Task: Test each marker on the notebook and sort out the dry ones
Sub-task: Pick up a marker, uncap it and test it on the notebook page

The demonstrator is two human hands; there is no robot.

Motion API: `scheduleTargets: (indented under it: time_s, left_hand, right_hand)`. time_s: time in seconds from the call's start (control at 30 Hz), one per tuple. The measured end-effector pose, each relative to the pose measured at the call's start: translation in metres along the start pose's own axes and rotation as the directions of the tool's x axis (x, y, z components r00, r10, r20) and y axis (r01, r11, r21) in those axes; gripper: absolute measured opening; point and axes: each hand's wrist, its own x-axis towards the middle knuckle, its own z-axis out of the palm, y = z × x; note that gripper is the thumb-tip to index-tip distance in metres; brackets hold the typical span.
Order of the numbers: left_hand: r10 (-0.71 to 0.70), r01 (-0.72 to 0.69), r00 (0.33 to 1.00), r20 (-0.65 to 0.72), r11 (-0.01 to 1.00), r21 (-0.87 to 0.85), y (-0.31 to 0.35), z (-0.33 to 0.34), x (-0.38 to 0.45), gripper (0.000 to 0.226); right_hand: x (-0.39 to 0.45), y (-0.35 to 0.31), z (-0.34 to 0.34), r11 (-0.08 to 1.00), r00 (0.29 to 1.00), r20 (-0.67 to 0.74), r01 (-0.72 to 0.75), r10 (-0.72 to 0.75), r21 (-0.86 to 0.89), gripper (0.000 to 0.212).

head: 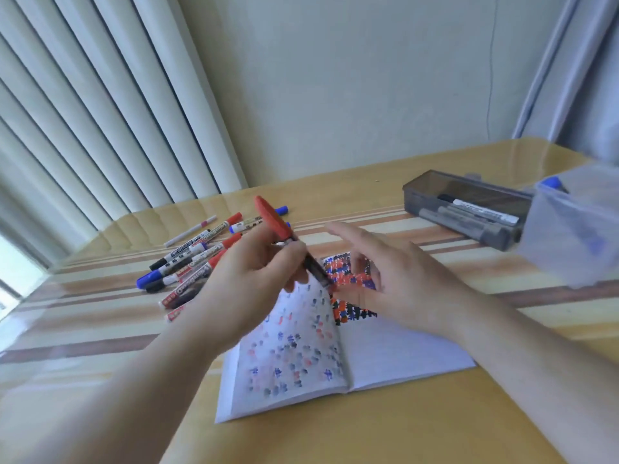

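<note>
Left hand (249, 279) was curled round a red marker (291, 242), gripping the barrel mid-length. Red end pointed up and away, tip end angled down toward the notebook (335, 346). Frame was motion-blurred, so couldn't tell if the tip touched paper or if the tip end was capped.

Right hand (395, 279) was relaxed and spread, fingers loosely extended, holding nothing. It hovered over the top of the notebook's right page, fingertips near the marker's lower end. Contact with the page: couldn't tell.

Notebook lay open on the bench (435, 430), directly under both hands. Left page was lifted slightly and covered in scattered red, blue and black test marks. Right page had a dense block of red, blue and black marks at the top, partly behind the right hand, with the lower part blank.

Pile of markers (187, 262) sat on the bench to the left of the notebook, beyond the left hand: red, blue and black caps, lying loose at mixed angles, some touching. A thin white pen (191, 231) lay just past the pile.

Far right, a grey translucent box (465, 209) sat on the bench with a few markers in it. Beside it, at the frame edge, a clear container (576, 226), heavily blurred, showed a blue cap at its top.
</note>
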Motion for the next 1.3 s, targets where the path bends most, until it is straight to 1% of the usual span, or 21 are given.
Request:
scheduleTargets:
  time_s: [0.07, 0.13, 0.2, 0.27, 0.3, 0.33, 0.37, 0.4, 0.43, 0.47, 0.5, 0.6, 0.7, 0.77, 0.8, 0.9, 1.0, 1.07, 1.1, 1.2, 1.3]
  left_hand:
    - [0.005, 0.078, 0.976, 0.218, 0.926, -0.370, 0.002, 0.022, 0.009, 0.011]
    - [0.045, 0.175, 0.935, 0.352, 0.804, -0.568, -0.010, 0.034, 0.020, 0.025]
    - [0.095, 0.190, 0.924, 0.371, 0.728, -0.659, -0.024, 0.036, 0.028, 0.052]
    - [0.098, 0.164, 0.945, 0.312, 0.683, -0.712, -0.038, 0.031, 0.032, 0.052]
    - [0.109, 0.121, 0.954, 0.280, 0.713, -0.690, -0.042, 0.029, 0.032, 0.045]
    - [0.133, 0.052, 0.958, 0.253, 0.791, -0.610, -0.044, 0.028, 0.030, 0.037]
    - [0.172, -0.054, 0.957, 0.235, 0.897, -0.439, -0.047, 0.027, 0.027, 0.029]
    - [0.228, -0.185, 0.945, 0.235, 0.964, -0.193, -0.049, 0.029, 0.023, 0.023]
    - [0.300, -0.323, 0.920, 0.253, 0.945, 0.054, -0.050, 0.032, 0.020, 0.020]
    - [0.363, -0.430, 0.888, 0.281, 0.873, 0.231, -0.049, 0.037, 0.016, 0.017]
    - [0.404, -0.488, 0.864, 0.301, 0.817, 0.306, -0.047, 0.042, 0.012, 0.015]
    - [0.443, -0.530, 0.838, 0.319, 0.802, 0.276, -0.041, 0.049, 0.006, 0.018]
    - [0.419, -0.513, 0.846, 0.331, 0.808, 0.290, -0.040, 0.046, 0.006, 0.018]
    - [0.376, -0.466, 0.864, 0.334, 0.849, 0.249, -0.039, 0.044, 0.006, 0.016]
    - [0.339, -0.423, 0.882, 0.329, 0.877, 0.231, -0.039, 0.043, 0.005, 0.021]
    - [0.199, -0.275, 0.943, 0.266, 0.917, 0.289, -0.043, 0.042, 0.005, 0.063]
    - [0.147, -0.269, 0.951, 0.272, 0.826, 0.495, -0.050, 0.046, 0.005, 0.076]
    - [0.120, -0.299, 0.941, 0.315, 0.729, 0.615, -0.052, 0.050, 0.006, 0.077]
    - [0.112, -0.301, 0.941, 0.319, 0.709, 0.638, -0.053, 0.052, 0.007, 0.076]
    - [0.091, -0.284, 0.945, 0.316, 0.710, 0.645, -0.053, 0.055, 0.007, 0.076]
    - [0.079, -0.275, 0.945, 0.317, 0.715, 0.642, -0.052, 0.055, 0.008, 0.076]
  right_hand:
    - [-0.001, -0.005, -0.003, 0.990, 0.991, -0.066, 0.124, -0.120, 0.072, 0.082]
    - [-0.004, -0.008, -0.005, 0.970, 0.977, -0.124, 0.191, -0.173, 0.153, 0.074]
    - [-0.008, -0.011, -0.008, 0.954, 0.980, -0.148, 0.167, -0.133, 0.250, 0.058]
    - [-0.010, -0.013, -0.011, 0.931, 0.991, -0.130, 0.086, -0.041, 0.355, 0.038]
    - [-0.010, -0.013, -0.012, 0.918, 0.993, -0.117, 0.037, 0.010, 0.395, 0.031]
    - [-0.009, -0.012, -0.012, 0.904, 0.993, -0.101, -0.006, 0.055, 0.428, 0.026]
    - [-0.008, -0.010, -0.010, 0.893, 0.993, -0.082, -0.042, 0.088, 0.448, 0.025]
    - [-0.006, -0.009, -0.008, 0.889, 0.991, -0.070, -0.067, 0.110, 0.453, 0.025]
    - [-0.005, -0.009, -0.006, 0.884, 0.990, -0.064, -0.082, 0.125, 0.460, 0.025]
    - [-0.005, -0.010, -0.004, 0.868, 0.989, -0.057, -0.094, 0.139, 0.488, 0.023]
    - [-0.004, -0.011, -0.002, 0.839, 0.987, -0.047, -0.106, 0.155, 0.534, 0.022]
    - [-0.004, -0.013, -0.004, 0.760, 0.983, -0.012, -0.133, 0.183, 0.636, 0.022]
    - [-0.006, -0.012, -0.009, 0.700, 0.987, 0.019, -0.127, 0.159, 0.702, 0.020]
    - [-0.008, -0.015, -0.014, 0.703, 0.986, 0.023, -0.132, 0.163, 0.698, 0.018]
    - [-0.007, -0.017, -0.018, 0.725, 0.985, 0.008, -0.134, 0.174, 0.676, 0.015]
    - [-0.001, -0.016, -0.042, 0.732, 0.968, -0.016, -0.178, 0.250, 0.658, 0.008]
    - [0.000, -0.011, -0.069, 0.759, 0.951, 0.084, -0.288, 0.296, 0.585, 0.018]
    - [-0.007, -0.008, -0.071, 0.798, 0.932, 0.159, -0.361, 0.326, 0.483, 0.014]
    - [-0.012, -0.006, -0.065, 0.793, 0.915, 0.176, -0.403, 0.364, 0.458, 0.011]
    - [-0.027, 0.003, -0.039, 0.744, 0.872, 0.126, -0.472, 0.472, 0.473, 0.018]
    - [-0.031, 0.010, -0.025, 0.783, 0.880, 0.068, -0.450, 0.470, 0.430, 0.012]
